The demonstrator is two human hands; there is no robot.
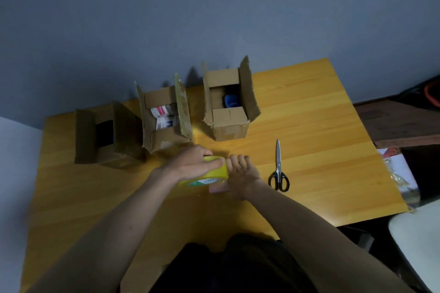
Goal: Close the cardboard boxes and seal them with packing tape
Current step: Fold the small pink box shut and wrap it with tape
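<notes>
Three cardboard boxes stand in a row along the far side of the yellow wooden surface (pixel 297 102), all with their flaps up. The left box (pixel 108 135) sits in shadow at the far left, dark inside, so what it holds cannot be made out. Just to its right, the middle box (pixel 164 116) shows white packets with red and blue print inside, and a strip of old tape runs along its right flap. Further right, a little apart, the right box (pixel 228 102) has two short flaps folded partly inward and something blue down inside it. Near the middle of the surface, just in front of the middle box, the left hand (pixel 190 164) comes in from the near left and lies over the top of a yellow roll of tape (pixel 212 175), its grip wrapped around the roll's rim with the thumb pressed on the near edge. The right hand (pixel 240 173) touches the roll's right side, fingers curled against the outer band; whether that grip pinches a loose end of tape cannot be told. A small pinkish piece (pixel 219 188) shows just under the roll on the near side, too blurred to name. To the right of both hands, well apart from the roll, a pair of scissors (pixel 278 169) lies flat with black handles near and closed blades pointing far.
</notes>
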